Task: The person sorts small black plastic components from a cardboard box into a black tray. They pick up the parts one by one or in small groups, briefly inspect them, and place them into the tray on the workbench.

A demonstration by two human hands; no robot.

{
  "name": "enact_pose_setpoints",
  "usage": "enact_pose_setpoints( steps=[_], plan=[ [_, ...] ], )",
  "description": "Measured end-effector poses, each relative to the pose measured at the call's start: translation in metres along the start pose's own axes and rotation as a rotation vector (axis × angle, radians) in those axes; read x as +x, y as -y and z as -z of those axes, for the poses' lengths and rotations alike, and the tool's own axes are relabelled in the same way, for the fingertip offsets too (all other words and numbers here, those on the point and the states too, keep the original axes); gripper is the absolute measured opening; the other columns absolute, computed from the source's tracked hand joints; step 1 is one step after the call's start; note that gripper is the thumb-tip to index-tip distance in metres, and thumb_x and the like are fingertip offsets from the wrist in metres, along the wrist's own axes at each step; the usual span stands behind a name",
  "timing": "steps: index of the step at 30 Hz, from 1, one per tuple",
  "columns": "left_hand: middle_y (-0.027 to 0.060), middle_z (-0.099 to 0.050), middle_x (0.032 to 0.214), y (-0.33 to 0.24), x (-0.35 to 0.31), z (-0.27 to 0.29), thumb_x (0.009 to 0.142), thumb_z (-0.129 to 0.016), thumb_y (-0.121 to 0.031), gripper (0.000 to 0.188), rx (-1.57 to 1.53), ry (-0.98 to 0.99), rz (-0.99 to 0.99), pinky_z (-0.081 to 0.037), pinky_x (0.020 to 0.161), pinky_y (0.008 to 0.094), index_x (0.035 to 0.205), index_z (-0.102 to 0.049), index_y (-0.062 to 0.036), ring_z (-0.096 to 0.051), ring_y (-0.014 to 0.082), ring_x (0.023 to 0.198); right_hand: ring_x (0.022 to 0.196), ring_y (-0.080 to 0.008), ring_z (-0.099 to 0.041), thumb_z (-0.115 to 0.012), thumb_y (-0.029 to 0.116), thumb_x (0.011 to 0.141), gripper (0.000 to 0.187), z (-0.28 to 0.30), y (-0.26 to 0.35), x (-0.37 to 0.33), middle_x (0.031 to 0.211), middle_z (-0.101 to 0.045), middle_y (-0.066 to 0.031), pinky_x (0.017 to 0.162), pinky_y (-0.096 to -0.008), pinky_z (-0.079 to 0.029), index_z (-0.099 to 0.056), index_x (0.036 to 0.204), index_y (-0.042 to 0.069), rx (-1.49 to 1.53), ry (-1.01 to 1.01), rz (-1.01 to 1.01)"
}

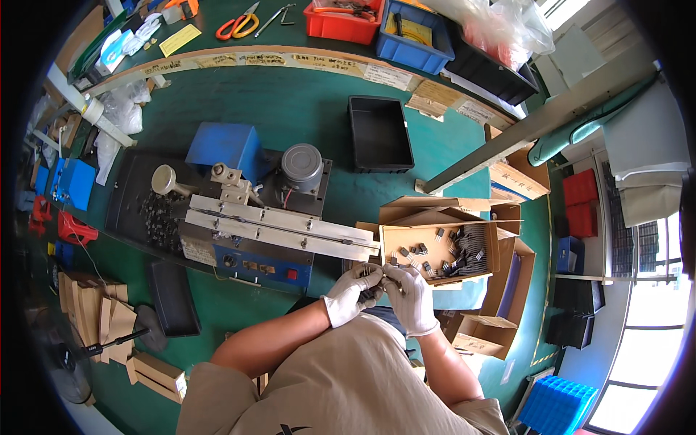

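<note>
My left hand (354,296), in a white glove, is closed around a few small dark electronic components with thin leads (371,293). Beside it, my gloved right hand (410,299) has thumb and fingers pinched together at the left hand's fingertips; whatever lies in that pinch is too small to make out. Both hands are just below the right end of a metal rail (290,230) on a bench machine. An open cardboard box (395,235) stands right beyond the right hand. Black components with metal legs (471,250) lie in it, packed in rows at its right side and loose elsewhere.
The machine has a blue control panel (254,271), a round grey motor (301,165) and a blue housing (225,148). Black parts (161,221) lie scattered at its left. A black tray (380,134) sits behind the box. A slanting metal post (500,148) rises at right.
</note>
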State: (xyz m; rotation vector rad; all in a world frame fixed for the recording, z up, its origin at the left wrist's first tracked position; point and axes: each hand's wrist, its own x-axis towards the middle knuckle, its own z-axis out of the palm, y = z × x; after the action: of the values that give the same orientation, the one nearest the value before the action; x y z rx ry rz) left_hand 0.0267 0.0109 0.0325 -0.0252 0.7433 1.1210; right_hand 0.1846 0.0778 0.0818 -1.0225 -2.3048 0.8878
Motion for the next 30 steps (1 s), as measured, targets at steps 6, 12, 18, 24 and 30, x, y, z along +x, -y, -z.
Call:
enact_pose_setpoints(
  steps=[6, 12, 18, 24, 30],
  plan=[
    [0.0001, -0.068, 0.088, -0.001, -0.001, -0.009, 0.101, -0.064, -0.026, 0.016, -0.003, -0.027, -0.010, -0.045, 0.059, 0.0215, 0.110, -0.062, -0.0125, -0.060, 0.0072, 0.071, 0.087, -0.0379, -0.064, -0.064, -0.005, 0.087, 0.024, 0.004, 0.008, 0.004, 0.092, -0.065, -0.0184, 0.077, -0.0435, -0.053, -0.066, 0.109, 0.004, -0.110, -0.094, 0.019],
    [0.0008, -0.071, 0.093, 0.005, 0.004, -0.002, 0.102, -0.063, -0.026, 0.016, -0.020, 0.033, -0.055, -0.047, 0.056, 0.0207, 0.111, -0.062, -0.0130, -0.063, 0.0076, 0.072, 0.087, -0.0346, -0.066, -0.062, -0.002, 0.091, 0.019, 0.010, 0.002, 0.015, 0.091, -0.068, -0.0188, 0.079, -0.0402, -0.053, -0.068, 0.108, 0.001, -0.001, -0.059, -0.129],
    [0.0017, -0.068, 0.089, 0.007, 0.005, -0.004, 0.101, -0.065, -0.023, 0.015, -0.073, 0.011, -0.088, -0.046, 0.057, 0.0204, 0.111, -0.062, -0.0125, -0.061, 0.0080, 0.072, 0.087, -0.0301, -0.068, -0.064, 0.002, 0.092, 0.021, 0.023, -0.010, 0.029, 0.097, -0.069, -0.0188, 0.083, -0.0366, -0.054, -0.068, 0.113, 0.000, 0.170, 0.017, -0.297],
    [0.0010, -0.067, 0.090, 0.010, 0.006, -0.005, 0.100, -0.067, -0.024, 0.015, -0.099, -0.017, -0.085, -0.046, 0.058, 0.0206, 0.110, -0.062, -0.0125, -0.061, 0.0082, 0.073, 0.093, -0.0392, -0.065, -0.061, -0.003, 0.088, 0.029, 0.025, -0.003, 0.058, 0.100, -0.066, -0.0211, 0.083, -0.0458, -0.053, -0.065, 0.116, 0.002, -0.085, 0.035, 0.096],
    [0.0008, -0.066, 0.089, 0.007, 0.005, -0.004, 0.100, -0.067, -0.025, 0.015, -0.088, -0.018, -0.090, -0.045, 0.058, 0.0206, 0.107, -0.062, -0.0117, -0.059, 0.0080, 0.072, 0.095, -0.0393, -0.064, -0.059, -0.005, 0.087, 0.033, 0.017, 0.014, 0.072, 0.100, -0.065, -0.0205, 0.083, -0.0453, -0.052, -0.066, 0.117, 0.005, -0.100, 0.127, 0.176]
  ],
)
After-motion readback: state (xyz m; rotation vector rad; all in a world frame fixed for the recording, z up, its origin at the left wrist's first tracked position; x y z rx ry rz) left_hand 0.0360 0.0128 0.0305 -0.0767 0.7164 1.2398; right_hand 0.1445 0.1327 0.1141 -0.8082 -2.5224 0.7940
